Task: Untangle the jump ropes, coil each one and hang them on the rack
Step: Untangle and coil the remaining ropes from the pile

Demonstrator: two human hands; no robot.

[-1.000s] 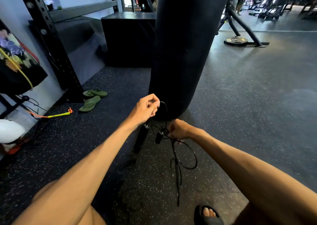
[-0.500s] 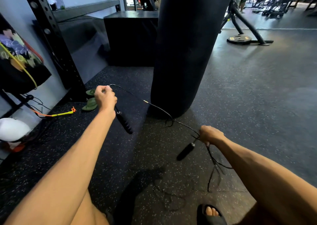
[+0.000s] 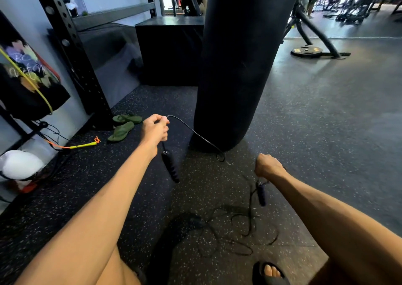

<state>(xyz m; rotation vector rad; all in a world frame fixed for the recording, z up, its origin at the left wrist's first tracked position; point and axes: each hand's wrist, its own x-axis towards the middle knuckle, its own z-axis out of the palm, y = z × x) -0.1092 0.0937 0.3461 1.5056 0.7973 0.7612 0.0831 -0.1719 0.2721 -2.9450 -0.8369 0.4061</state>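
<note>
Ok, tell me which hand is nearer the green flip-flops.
Left. The left hand is just right of the green flip-flops; the right hand is much farther right.

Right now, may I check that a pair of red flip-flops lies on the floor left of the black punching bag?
Not quite: the head view shows the flip-flops are green, not red; they do lie on the floor left of the black punching bag.
</note>
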